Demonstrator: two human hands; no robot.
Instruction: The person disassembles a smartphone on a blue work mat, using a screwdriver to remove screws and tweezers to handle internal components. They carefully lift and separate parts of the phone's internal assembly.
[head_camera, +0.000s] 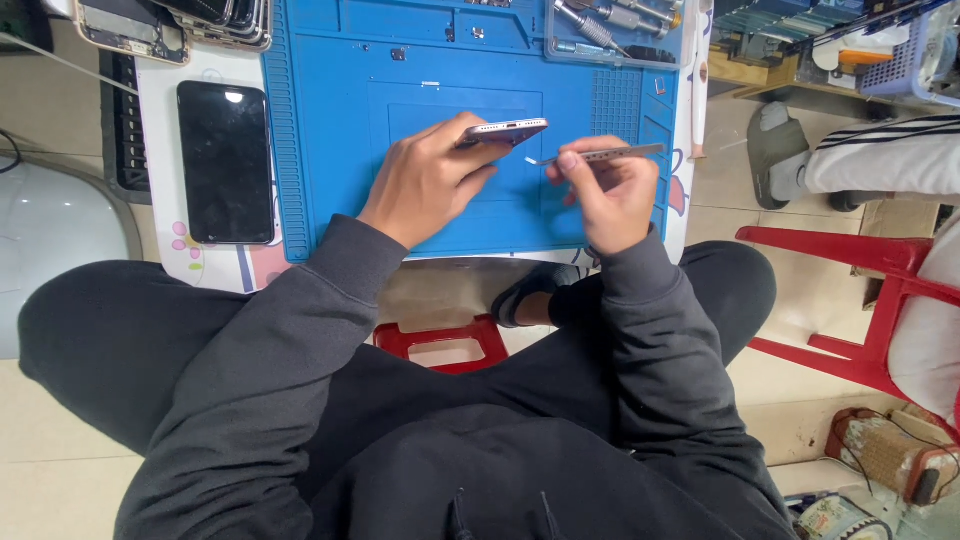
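Observation:
My left hand (428, 180) grips a slim phone body (508, 130) by its edge, held on its side above the blue work mat (330, 120). My right hand (605, 190) pinches metal tweezers (600, 155), whose tips point left toward the lower end of the phone body. The tips sit just below and beside the phone's edge. Both arms wear dark grey sleeves.
A black phone (225, 160) lies face up left of the mat on a small white table (200, 265). A clear tray of screwdrivers (610, 30) sits at the mat's far right corner. More phone parts (170, 25) lie top left. Another person's leg and sandal (800, 155) and a red stool (870, 300) are at right.

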